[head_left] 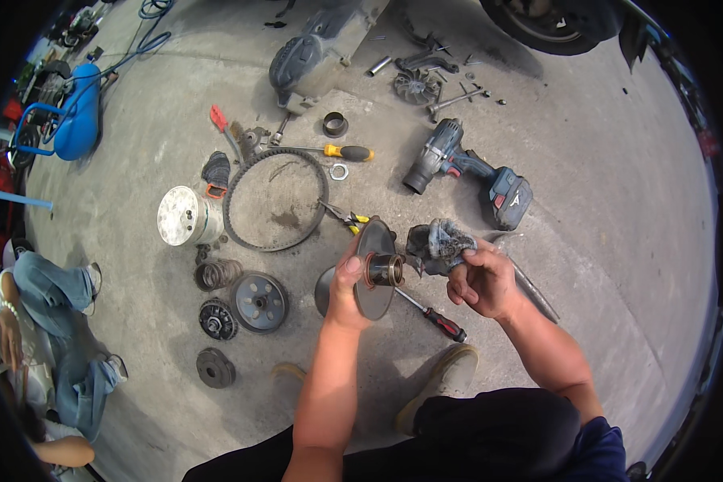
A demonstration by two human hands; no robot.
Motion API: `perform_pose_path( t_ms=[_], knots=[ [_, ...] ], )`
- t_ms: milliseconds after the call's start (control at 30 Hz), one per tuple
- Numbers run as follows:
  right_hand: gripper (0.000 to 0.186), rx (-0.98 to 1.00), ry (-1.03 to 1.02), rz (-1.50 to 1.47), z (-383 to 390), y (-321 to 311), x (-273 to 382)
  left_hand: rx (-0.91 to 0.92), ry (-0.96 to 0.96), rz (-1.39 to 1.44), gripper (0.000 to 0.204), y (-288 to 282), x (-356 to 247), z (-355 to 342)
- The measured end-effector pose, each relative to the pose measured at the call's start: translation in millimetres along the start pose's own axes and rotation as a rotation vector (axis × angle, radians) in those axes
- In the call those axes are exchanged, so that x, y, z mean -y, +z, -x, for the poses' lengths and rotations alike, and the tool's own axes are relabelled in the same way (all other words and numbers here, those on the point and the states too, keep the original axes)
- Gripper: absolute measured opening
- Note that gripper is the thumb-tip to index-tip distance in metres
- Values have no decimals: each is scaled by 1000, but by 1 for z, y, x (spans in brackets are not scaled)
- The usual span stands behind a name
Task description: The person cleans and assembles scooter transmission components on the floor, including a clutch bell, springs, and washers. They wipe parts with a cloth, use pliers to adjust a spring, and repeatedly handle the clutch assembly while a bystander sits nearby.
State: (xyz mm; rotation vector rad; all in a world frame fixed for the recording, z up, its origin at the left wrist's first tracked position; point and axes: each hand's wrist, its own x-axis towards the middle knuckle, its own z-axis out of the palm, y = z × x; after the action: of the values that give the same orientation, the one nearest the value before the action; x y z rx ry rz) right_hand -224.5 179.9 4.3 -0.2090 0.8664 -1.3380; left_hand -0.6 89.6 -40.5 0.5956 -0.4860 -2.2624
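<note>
My left hand [345,291] is closed around the rim of a grey metal pulley half [374,303], a disc standing on edge with a short hollow hub facing right. Just right of it, my right hand [490,283] grips a dirty, crumpled rag [447,241] between thumb and fingers, apart from the hub. Another round metal disc [323,291] shows partly behind my left wrist. Beneath the hands lie a red-and-black screwdriver [445,324] and pliers with yellow-and-black handles [353,222], partly hidden by the pulley half.
A toothed drive belt [228,210] lies left of centre, near a white tub [180,215], a coil spring [218,275] and a clutch bell [259,302]. A cordless impact wrench [467,167] rests at right. A person in jeans [50,293] sits at far left.
</note>
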Motion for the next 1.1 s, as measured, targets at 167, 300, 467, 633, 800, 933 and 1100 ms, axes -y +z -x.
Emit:
perform_pose_path(
  t_ms=[167,300,467,633,800,933,1100],
  knots=[
    [36,238,147,-130,4,-10,-9,-43,80,-336,82,-1,-4,-6],
    [50,236,213,199,-5,-15,-10,-94,-10,-128,99,5,-5,-1],
    [44,119,368,273,-6,-8,-13,6,16,-309,96,5,-8,-2],
    [44,234,545,-273,8,-2,-18,102,46,-369,112,8,-7,-1],
    [46,357,657,-326,7,2,-28,193,-61,-176,116,9,-9,1],
    [39,261,592,-157,15,15,-23,256,-39,-269,119,9,-10,0],
    [26,66,522,-203,20,32,-21,247,-6,-383,125,11,-11,-3]
  ],
)
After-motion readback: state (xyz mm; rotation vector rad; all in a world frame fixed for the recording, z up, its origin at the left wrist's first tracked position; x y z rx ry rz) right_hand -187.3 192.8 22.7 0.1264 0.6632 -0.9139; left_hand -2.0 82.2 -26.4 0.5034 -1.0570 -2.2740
